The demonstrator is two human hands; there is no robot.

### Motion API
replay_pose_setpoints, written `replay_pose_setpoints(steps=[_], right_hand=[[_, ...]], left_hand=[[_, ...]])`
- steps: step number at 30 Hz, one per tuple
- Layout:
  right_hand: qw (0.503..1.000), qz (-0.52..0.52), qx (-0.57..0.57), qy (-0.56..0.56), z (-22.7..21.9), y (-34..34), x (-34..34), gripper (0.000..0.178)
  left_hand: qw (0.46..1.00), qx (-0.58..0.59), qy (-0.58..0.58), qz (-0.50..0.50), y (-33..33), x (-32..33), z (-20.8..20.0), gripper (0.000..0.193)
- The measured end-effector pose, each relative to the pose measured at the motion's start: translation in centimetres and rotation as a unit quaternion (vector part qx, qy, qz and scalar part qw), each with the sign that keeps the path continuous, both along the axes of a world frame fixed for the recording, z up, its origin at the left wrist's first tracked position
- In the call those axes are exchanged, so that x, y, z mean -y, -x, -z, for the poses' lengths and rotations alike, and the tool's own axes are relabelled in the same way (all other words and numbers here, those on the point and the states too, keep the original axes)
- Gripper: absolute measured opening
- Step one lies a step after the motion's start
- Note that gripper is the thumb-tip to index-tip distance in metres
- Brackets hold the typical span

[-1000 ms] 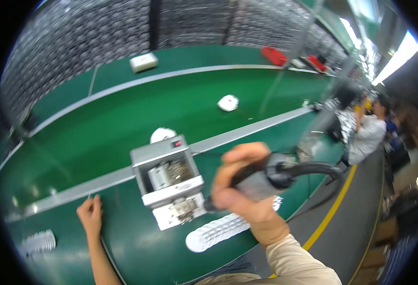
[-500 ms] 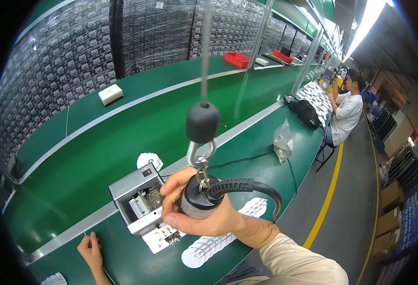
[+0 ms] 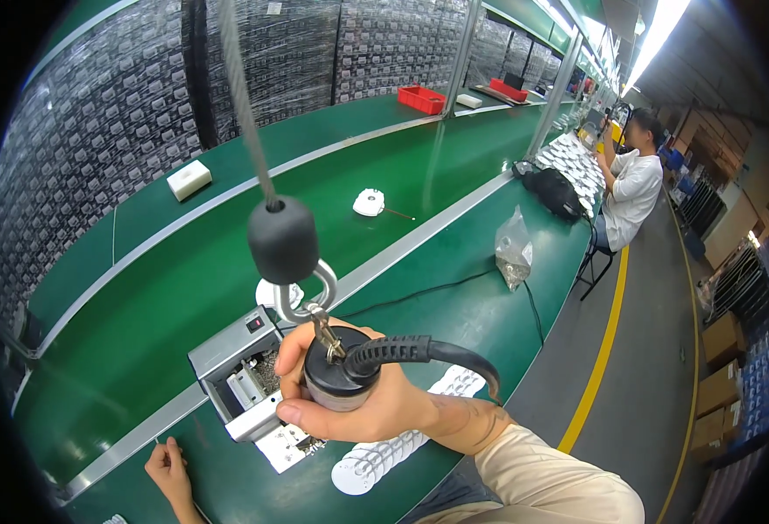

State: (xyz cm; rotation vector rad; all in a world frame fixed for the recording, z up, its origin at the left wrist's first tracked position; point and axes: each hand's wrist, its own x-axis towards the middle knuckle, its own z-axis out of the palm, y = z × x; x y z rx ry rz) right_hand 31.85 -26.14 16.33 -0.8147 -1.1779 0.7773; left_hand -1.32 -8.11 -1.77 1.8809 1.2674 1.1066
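gripping a corded screwdriver (image 3: 339, 362), the right hand (image 3: 371, 417) closes around its body beside the grey screw feeder (image 3: 258, 421); the tool's tip is hidden, so whether it is driving anything cannot be told. the left hand (image 3: 169, 472) curls near the worktop (image 3: 437, 323) edge, its grip too small to judge. small metal pieces (image 3: 267, 367) remain in the feeder. white discs (image 3: 371, 465) overlap in a row partly hidden by the right forearm, seemingly yet to be handled. on the green belt (image 3: 227, 253), a white part (image 3: 369, 203) lies apart and another white piece (image 3: 267, 294) sits behind the feeder, perhaps passed on; neither shows whether it is finished.
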Motion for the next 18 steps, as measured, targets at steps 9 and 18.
replay_pose_setpoints(steps=[9,18], right_hand=[[1.000,0.026,-0.015,0.008,-0.3,0.6,0.1,0.025],[1.000,0.023,-0.007,-0.004,0.1,0.9,0.0,0.029]], left_hand=[[1.000,-0.007,0.000,-0.005,0.1,-0.1,-0.1,0.035],[1.000,-0.016,0.003,0.005,0.0,0.2,-0.5,0.035]])
